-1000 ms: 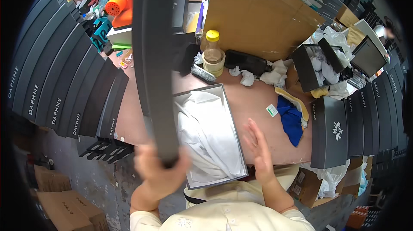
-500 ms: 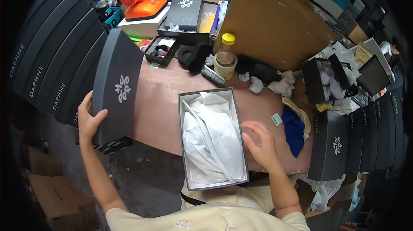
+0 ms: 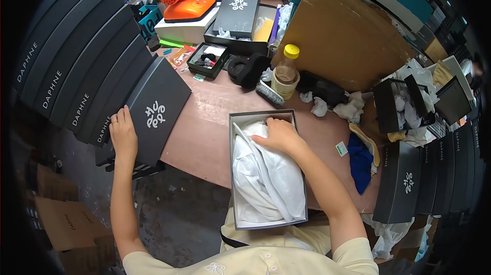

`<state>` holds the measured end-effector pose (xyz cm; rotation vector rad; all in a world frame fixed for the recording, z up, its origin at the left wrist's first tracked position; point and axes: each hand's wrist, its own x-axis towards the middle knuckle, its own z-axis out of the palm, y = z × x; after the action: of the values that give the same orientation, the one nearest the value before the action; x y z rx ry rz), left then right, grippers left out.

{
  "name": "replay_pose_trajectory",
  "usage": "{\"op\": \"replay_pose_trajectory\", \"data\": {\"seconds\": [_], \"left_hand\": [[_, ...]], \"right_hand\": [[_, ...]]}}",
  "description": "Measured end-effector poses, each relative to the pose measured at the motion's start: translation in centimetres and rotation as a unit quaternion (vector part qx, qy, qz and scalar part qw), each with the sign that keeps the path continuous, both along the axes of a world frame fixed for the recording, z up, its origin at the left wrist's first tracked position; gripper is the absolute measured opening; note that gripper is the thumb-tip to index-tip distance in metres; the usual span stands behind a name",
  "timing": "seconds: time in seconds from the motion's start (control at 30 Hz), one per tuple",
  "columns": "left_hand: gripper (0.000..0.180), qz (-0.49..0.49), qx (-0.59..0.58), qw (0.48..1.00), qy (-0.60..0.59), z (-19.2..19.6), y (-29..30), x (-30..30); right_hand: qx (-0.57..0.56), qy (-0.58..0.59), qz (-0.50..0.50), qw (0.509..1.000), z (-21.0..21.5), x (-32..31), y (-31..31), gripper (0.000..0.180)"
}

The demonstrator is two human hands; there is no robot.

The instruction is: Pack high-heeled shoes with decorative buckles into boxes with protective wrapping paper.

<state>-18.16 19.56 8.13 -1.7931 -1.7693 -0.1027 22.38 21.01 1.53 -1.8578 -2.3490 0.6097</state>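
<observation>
An open dark grey shoebox (image 3: pixel 302 183) with a white inside stands at the table's front edge, close to my body. White tissue paper (image 3: pixel 266 178) fills it, and what lies under the paper is hidden. My right hand (image 3: pixel 279 134) reaches into the box's far end, its thumb and bent fingers closed on the paper. To the left, a dark grey shoebox lid (image 3: pixel 166 101) with a white logo leans against a stack of boxes. My left hand (image 3: pixel 124 129) grips the lid's left edge with the fingers over it.
Stacked dark shoeboxes (image 3: pixel 66 65) rise at the left, and more boxes (image 3: pixel 440 172) stand at the right. Across the back are an orange machine (image 3: pixel 189 6), a yellow-capped bottle (image 3: pixel 289 62), a brush (image 3: pixel 270 93) and a cardboard panel (image 3: pixel 342 29). A blue cloth (image 3: pixel 360 165) lies right.
The lid has moved against the left stack, with my left hand still at its edge. My right hand has gone from beside the box onto the tissue paper inside. The view has shifted slightly.
</observation>
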Motion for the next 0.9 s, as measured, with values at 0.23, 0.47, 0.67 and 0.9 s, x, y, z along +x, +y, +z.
{"op": "replay_pose_trajectory", "data": {"seconds": [0.23, 0.47, 0.67, 0.9], "left_hand": [[0.056, -0.199, 0.054, 0.970, -0.132, 0.7, -3.2, 8.2], [0.076, 0.028, 0.094, 0.989, -0.111, -2.3, -5.3, 12.5], [0.066, -0.021, -0.025, 0.978, -0.205, 1.0, -1.9, 5.5], [0.051, -0.016, -0.071, 0.970, -0.231, 1.8, 2.3, 0.6]], "right_hand": [[0.044, 0.035, -0.001, 0.998, 6.6, 0.4, -1.5, 0.067], [0.122, 0.379, -0.036, 0.917, 12.5, 7.0, -6.2, 0.068], [0.119, 0.560, -0.102, 0.813, 11.2, 11.2, -9.8, 0.064], [0.185, 0.642, -0.186, 0.720, 8.5, 11.1, -11.1, 0.072]]}}
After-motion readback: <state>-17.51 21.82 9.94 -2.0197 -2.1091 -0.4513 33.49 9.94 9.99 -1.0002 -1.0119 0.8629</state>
